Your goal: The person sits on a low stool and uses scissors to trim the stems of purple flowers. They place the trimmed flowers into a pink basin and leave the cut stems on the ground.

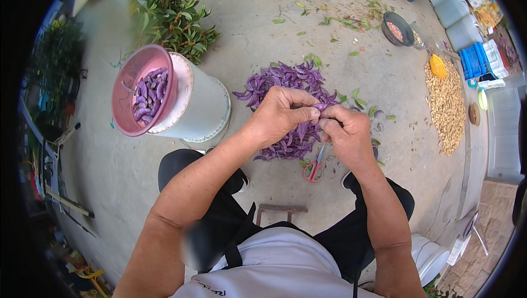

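Between the fingertips of both hands is a purple bean pod [320, 107]. My left hand [284, 114] pinches its near end with thumb and forefinger; my right hand [345, 130] grips the other end. Beneath them a heap of purple bean pods [284, 76] lies on the concrete floor. Red-handled scissors [314, 169] rest on the floor at the heap's near edge, blades pointing away from me. To the left, a pink plastic basin [119, 100] sits tilted in view on a white bucket [206, 104] and holds purple pods [150, 94].
A leafy green plant [177, 26] stands behind the basin. At the right lie a spread of peanuts [446, 108] with a yellow scoop [438, 66], a dark bowl [387, 30] and a blue crate [475, 60]. Between my feet is a small stool [283, 208]. Loose leaves litter the floor.
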`<state>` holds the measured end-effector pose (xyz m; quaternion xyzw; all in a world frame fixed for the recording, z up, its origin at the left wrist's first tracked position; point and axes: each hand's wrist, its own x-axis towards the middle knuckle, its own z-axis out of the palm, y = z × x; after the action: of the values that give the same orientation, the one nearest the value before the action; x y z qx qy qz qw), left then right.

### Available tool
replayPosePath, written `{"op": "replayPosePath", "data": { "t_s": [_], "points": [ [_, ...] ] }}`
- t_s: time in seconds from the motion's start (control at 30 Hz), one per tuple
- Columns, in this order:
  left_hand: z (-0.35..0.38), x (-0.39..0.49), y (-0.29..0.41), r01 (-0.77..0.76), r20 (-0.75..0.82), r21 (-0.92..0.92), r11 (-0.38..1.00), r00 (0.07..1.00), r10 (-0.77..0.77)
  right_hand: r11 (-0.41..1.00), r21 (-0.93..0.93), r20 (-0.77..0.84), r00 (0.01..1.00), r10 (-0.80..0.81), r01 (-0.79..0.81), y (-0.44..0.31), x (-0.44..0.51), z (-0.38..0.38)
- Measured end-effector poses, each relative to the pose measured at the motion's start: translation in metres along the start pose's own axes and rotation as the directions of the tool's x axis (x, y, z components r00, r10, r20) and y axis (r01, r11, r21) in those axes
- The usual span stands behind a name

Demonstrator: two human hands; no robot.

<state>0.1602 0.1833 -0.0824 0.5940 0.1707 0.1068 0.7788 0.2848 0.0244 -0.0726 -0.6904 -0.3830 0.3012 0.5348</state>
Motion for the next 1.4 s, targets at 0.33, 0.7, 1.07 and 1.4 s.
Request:
{"op": "replayPosePath", "data": {
  "t_s": [0.33, 0.7, 1.07, 1.4],
  "points": [
    [0.005, -0.002, 0.001, -0.243, 0.031, 0.547, 0.801, 0.962, 0.271, 0.997, 0.034, -0.131, 0.989, -0.066, 0.071, -0.011, 0.001, -0.010],
    [0.011, -0.007, 0.000, -0.417, 0.170, 0.775, 0.474, 0.861, 0.479, 0.930, -0.268, -0.090, 0.955, -0.284, 0.251, 0.002, 0.002, -0.005],
    [0.016, -0.013, -0.005, -0.419, 0.181, 0.835, 0.356, 0.821, 0.541, 0.912, -0.313, -0.132, 0.938, -0.320, 0.266, 0.001, 0.001, 0.015],
    [0.003, 0.000, 0.002, -0.227, -0.215, 0.091, 0.970, 0.946, 0.242, 0.970, 0.236, -0.150, 0.984, 0.099, -0.061, -0.005, 0.000, 0.012]
  ]
}}
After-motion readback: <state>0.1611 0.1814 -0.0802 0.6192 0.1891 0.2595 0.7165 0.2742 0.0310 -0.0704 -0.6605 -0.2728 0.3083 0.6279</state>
